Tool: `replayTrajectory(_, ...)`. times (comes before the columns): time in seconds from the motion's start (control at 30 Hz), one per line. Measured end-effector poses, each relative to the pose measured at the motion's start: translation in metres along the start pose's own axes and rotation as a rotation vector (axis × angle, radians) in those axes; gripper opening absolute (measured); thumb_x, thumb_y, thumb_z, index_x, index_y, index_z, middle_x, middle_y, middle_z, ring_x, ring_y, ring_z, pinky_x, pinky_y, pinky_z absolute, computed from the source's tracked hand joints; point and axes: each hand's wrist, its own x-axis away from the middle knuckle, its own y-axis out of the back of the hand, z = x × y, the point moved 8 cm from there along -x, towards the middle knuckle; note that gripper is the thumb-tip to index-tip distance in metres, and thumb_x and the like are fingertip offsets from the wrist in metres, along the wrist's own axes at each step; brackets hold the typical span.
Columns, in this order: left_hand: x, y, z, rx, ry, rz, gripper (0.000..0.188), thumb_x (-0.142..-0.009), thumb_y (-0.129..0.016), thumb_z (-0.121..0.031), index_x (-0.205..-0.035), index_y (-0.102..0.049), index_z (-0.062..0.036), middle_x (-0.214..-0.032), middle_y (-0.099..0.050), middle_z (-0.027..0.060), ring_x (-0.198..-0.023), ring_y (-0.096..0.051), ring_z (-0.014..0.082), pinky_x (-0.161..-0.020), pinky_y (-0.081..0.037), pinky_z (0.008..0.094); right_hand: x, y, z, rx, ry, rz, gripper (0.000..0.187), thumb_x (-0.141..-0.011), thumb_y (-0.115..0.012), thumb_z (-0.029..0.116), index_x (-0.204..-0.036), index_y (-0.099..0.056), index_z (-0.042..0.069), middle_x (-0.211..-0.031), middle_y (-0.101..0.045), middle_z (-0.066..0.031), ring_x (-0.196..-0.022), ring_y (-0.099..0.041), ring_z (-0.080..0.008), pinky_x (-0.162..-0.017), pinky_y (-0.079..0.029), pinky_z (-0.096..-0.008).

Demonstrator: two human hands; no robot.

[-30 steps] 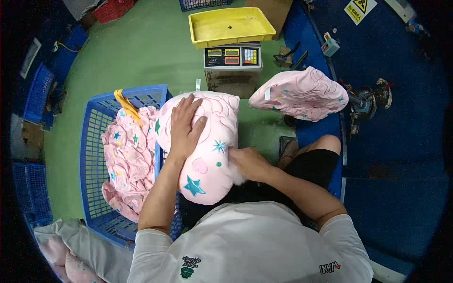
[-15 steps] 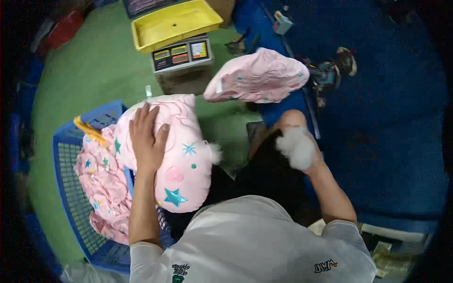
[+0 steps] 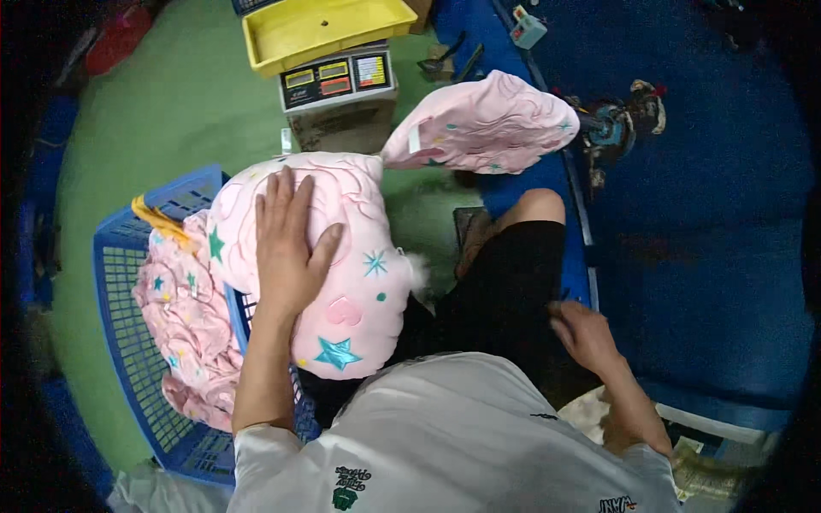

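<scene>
A plump pink pillow (image 3: 363, 231), embroidered with teal stars, a heart and swirling stitches, rests across my lap and the basket edge. White stuffing (image 3: 416, 272) pokes out along its right side. My left hand (image 3: 289, 244) lies flat on top of it, fingers spread and pressing down. Beside my right thigh, my right hand (image 3: 588, 335) has loosely bent fingers with a gap between them and the thumb, and nothing visible in it. Beyond my knee sits a second pink pillow cover (image 3: 487, 128) with teal stars and a white label.
At left stands a blue plastic basket (image 3: 128, 342) holding crumpled pink covers (image 3: 188, 316) and a yellow strap (image 3: 158, 218). Ahead is a scale (image 3: 338, 81) with a yellow tray (image 3: 325, 30). Machine parts (image 3: 611, 124) lie near a blue surface (image 3: 701, 256) on the right.
My right hand has drawn back from above the knee to beside the thigh, and the white stuffing it held is gone from it. My left hand remains on the pillow.
</scene>
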Motion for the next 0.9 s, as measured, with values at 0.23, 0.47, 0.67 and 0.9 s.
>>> replayTrajectory(0.23, 0.022, 0.004, -0.001, -0.066, 0.001, 0.002, 0.077, -0.095, -0.063, -0.033, -0.154, -0.033, 0.0054, -0.161, -0.027, 0.0296, -0.151, -0.023, 0.0438, -0.124, -0.017, 0.0524, -0.146, -0.095, 0.210, -1.191, 0.135, 0.782, 0.021, -0.102, -0.053, 0.011, -0.121, -0.059, 0.003, -0.091, -0.070, -0.0081, -0.061, -0.062, -0.0119, -0.049, -0.040, -0.0196)
replayTrajectory(0.47, 0.055, 0.011, 0.020, 0.064, 0.104, 0.068, 0.080, -0.096, -0.058, -0.040, -0.156, -0.029, 0.0046, -0.164, -0.021, 0.0278, -0.154, -0.018, 0.0429, -0.125, -0.012, 0.0512, -0.170, -0.084, 0.263, -2.179, 0.208, 0.933, 0.020, -0.104, -0.054, 0.022, -0.100, -0.057, 0.002, -0.065, -0.063, -0.0069, -0.050, -0.058, -0.0151, -0.044, -0.041, -0.0225)
replayTrajectory(0.67, 0.053, 0.000, 0.025, -0.059, 0.136, 0.132, 0.085, -0.096, -0.053, -0.048, -0.157, -0.026, 0.0048, -0.165, -0.020, 0.0274, -0.155, -0.014, 0.0412, -0.125, -0.008, 0.0512, -0.193, -0.084, 0.237, -1.091, 0.259, 0.669, 0.027, -0.106, -0.053, 0.026, -0.093, -0.055, 0.003, -0.061, -0.061, -0.0075, -0.045, -0.054, -0.0159, -0.044, -0.043, -0.0247)
replayTrajectory(0.9, 0.038, -0.012, 0.055, -0.257, 0.160, 0.096, 0.088, -0.097, -0.049, -0.054, -0.156, -0.026, 0.0065, -0.164, -0.023, 0.0279, -0.155, -0.015, 0.0408, -0.125, -0.008, 0.0516, -0.110, -0.088, 0.229, -1.026, 0.429, 1.354, 0.036, -0.108, -0.049, 0.034, -0.098, -0.058, 0.000, -0.051, -0.055, -0.0052, -0.042, -0.052, -0.0155, -0.045, -0.044, -0.0276)
